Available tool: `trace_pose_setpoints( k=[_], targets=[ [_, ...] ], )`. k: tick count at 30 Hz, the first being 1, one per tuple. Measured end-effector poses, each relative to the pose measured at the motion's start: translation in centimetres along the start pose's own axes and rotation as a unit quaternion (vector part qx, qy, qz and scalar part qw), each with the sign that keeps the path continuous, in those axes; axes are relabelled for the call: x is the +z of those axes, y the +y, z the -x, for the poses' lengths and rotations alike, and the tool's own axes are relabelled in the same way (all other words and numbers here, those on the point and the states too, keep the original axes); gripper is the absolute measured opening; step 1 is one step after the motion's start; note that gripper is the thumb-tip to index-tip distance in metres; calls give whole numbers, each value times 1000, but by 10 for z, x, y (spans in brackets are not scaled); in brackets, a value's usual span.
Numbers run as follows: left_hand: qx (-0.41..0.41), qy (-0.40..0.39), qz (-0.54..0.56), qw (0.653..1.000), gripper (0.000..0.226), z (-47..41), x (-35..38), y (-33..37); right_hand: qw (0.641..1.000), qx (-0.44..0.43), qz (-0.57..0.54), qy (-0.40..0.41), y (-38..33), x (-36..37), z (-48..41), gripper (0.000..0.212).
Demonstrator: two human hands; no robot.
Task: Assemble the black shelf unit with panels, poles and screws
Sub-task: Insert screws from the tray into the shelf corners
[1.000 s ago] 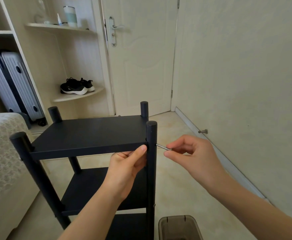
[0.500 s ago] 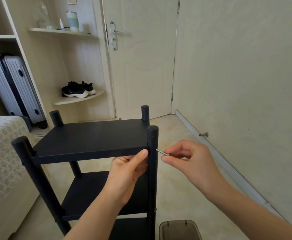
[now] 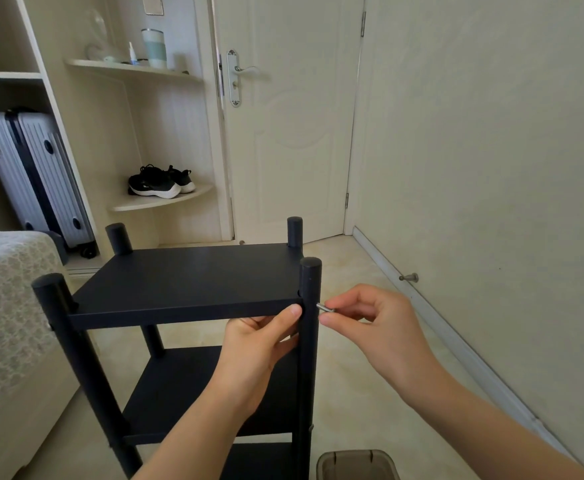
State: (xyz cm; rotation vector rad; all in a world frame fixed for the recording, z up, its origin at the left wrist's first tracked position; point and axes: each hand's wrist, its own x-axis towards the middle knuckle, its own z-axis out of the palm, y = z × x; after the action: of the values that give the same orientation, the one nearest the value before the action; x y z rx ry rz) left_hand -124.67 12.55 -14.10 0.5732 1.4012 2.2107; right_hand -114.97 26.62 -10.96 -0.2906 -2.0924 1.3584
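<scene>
R hand [image 3: 380, 327] pinches rod [image 3: 325, 308]; L hand [image 3: 259, 348] grips panel [image 3: 186, 275]

- The left forearm rises from the bottom edge at centre frame, leaning up and to the right.
- The left hand [image 3: 259, 351] grips the panel [image 3: 186, 282] at mid-frame, with the thumb laid on its front edge and the fingers curled beneath (only partly seen).
- The right forearm enters from the lower right corner, slanting up and to the left.
- The right hand [image 3: 377, 327], right of centre, pinches a metal bit [image 3: 325, 308] between thumb and forefinger, and its other fingers curl toward the palm.
- Both arms are bare.
</scene>
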Motion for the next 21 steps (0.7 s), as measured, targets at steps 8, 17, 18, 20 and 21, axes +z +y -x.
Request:
trace_pose_setpoints(
  k=[8, 17, 18, 20, 21],
  targets=[
    [-1, -4, 0, 1000, 23, 1, -2, -1, 1000, 3, -9, 5, -1, 5, -3, 15],
    [-3, -3, 8, 1000, 22, 1, -1, -1, 1000, -21, 21, -10, -2, 3, -4, 15],
    [-4, -3, 8, 1000, 22, 1, -1, -1, 999, -21, 23, -11, -2, 3, -4, 15],
    [-8, -4, 9, 1000, 24, 1, -1, -2, 999, -19, 28, -10, -2, 4, -5, 14],
    [-9, -6, 10, 1000, 25, 1, -1, -2, 999, -18, 29, -8, -2, 4, -5, 15]
  ],
)
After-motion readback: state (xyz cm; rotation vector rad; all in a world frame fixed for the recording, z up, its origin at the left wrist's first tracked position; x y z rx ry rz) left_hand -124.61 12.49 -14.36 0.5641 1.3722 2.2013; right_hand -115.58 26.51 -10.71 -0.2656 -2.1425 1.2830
